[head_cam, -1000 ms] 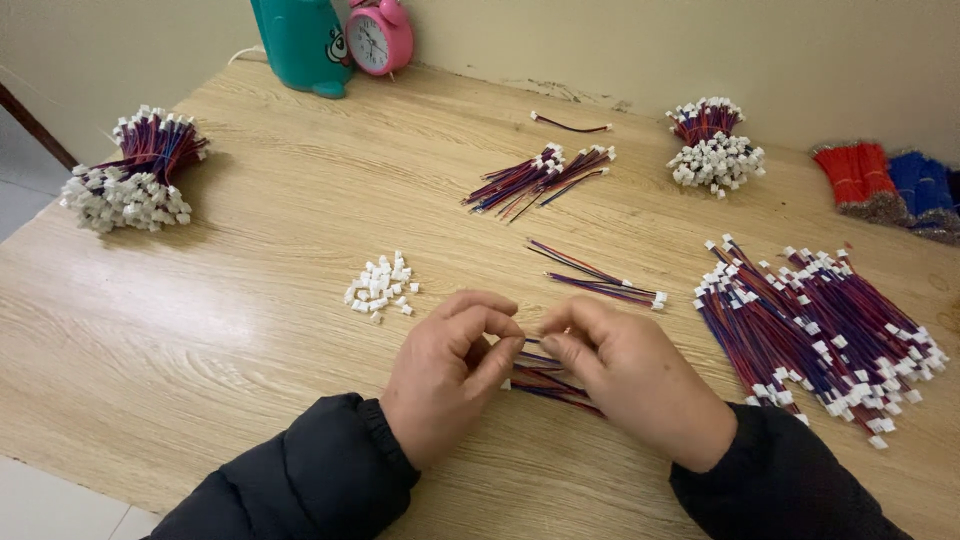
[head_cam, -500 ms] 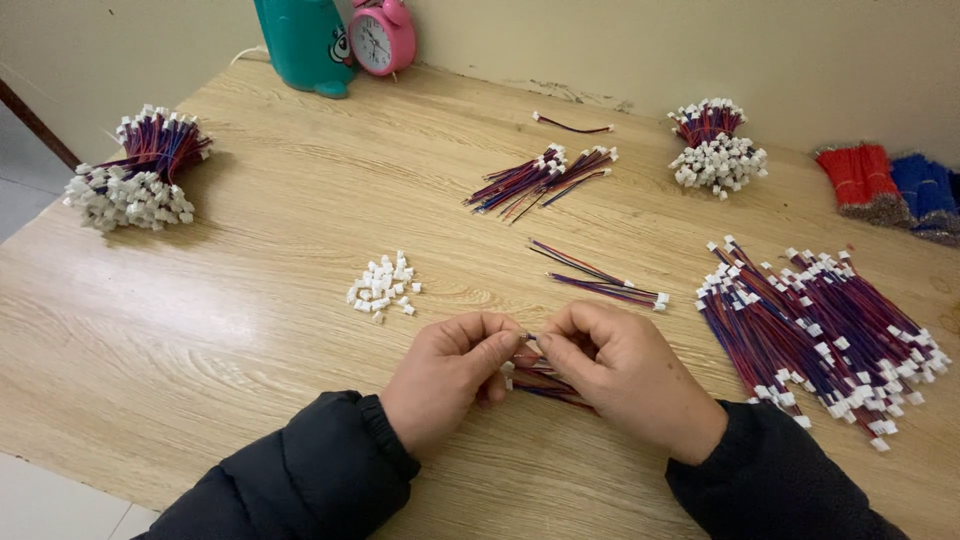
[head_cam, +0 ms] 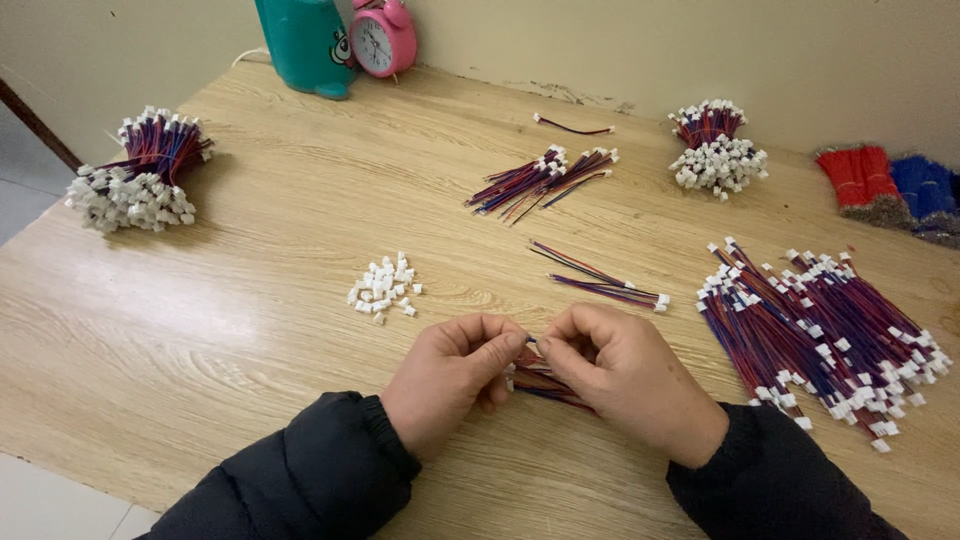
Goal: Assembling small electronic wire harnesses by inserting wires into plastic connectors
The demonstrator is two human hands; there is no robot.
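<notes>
A light wooden surface (head_cam: 250, 330) stands against a plain beige wall (head_cam: 700, 50); pale floor (head_cam: 40, 500) shows at left.

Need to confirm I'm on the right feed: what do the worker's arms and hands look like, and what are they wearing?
Two bare hands, the left hand and the right hand, with no gloves, rings or watch visible. Both arms wear dark, near-black padded jacket sleeves: the left sleeve ends in a gathered, elastic-looking cuff, and the right sleeve matches it. No markings show.

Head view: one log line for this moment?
left hand: pinching wire end | right hand: pinching red-blue wires | loose white connectors: left of hands | table: wood
</notes>
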